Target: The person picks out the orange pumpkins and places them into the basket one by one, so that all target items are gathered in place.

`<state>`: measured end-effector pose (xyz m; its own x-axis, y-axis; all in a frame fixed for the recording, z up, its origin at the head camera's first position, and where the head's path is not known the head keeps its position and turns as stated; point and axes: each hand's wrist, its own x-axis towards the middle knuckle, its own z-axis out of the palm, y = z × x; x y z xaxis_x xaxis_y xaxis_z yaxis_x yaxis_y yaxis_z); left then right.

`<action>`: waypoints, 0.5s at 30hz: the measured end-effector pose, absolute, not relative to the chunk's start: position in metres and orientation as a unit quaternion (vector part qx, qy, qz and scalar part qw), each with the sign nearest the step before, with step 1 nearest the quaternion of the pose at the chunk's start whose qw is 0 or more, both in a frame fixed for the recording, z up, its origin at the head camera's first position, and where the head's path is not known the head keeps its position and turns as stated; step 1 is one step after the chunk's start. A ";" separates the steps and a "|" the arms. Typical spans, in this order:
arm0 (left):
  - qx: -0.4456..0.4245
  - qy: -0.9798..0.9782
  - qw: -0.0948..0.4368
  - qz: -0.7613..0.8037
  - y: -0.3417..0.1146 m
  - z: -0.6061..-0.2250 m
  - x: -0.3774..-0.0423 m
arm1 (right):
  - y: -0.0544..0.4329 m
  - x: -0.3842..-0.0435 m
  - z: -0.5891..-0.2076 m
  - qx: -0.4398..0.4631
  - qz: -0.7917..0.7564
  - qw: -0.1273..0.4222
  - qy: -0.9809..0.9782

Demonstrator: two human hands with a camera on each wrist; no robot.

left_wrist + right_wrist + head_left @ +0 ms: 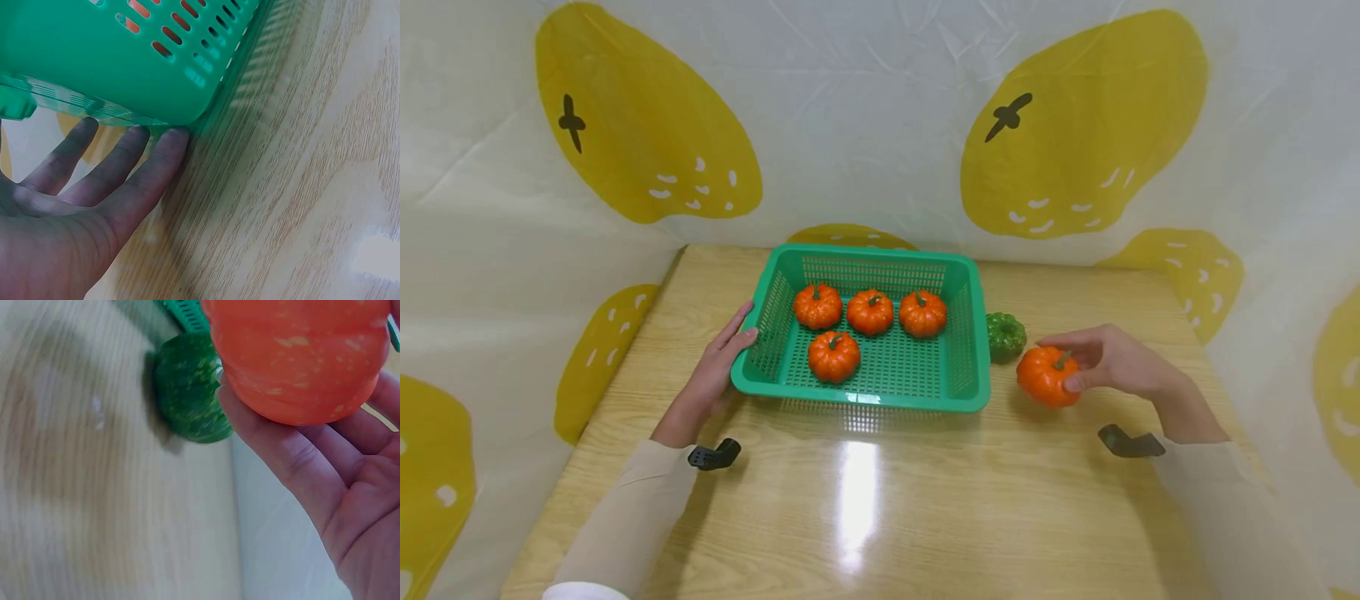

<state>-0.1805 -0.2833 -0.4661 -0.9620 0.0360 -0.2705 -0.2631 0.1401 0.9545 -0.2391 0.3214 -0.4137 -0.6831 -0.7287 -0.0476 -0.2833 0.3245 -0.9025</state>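
My right hand point(1112, 362) grips a small orange pumpkin point(1047, 379) between thumb and fingers, to the right of a green plastic basket point(861, 403). In the right wrist view the fingers curve under this orange pumpkin point(300, 362), which is held over the table. A green pumpkin point(1004, 337) sits close beside the basket's right wall, just behind the held one. Several orange pumpkins point(834, 357) lie inside the basket, toward its left and back. With fingers nearly straight, my left hand point(718, 358) touches the basket's left side; its fingertips meet the outer wall point(125, 81).
The basket stands on a light wood-grain table point(925, 508). Behind and at the sides hangs a pale sheet point(865, 125) printed with large yellow fruit. A black wrist strap point(715, 455) shows at the left wrist, and another band point(1131, 442) at the right.
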 end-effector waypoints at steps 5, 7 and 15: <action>-0.073 0.744 0.114 0.655 -0.283 -0.467 -0.180 | 0.311 -0.239 -0.401 -0.342 -0.496 0.229 0.764; -0.072 0.744 0.113 0.655 -0.283 -0.467 -0.180 | 0.306 -0.239 -0.396 -0.347 -0.500 0.227 0.760; -0.070 0.749 0.113 0.649 -0.284 -0.467 -0.180 | 0.289 -0.243 -0.385 -0.354 -0.496 0.216 0.763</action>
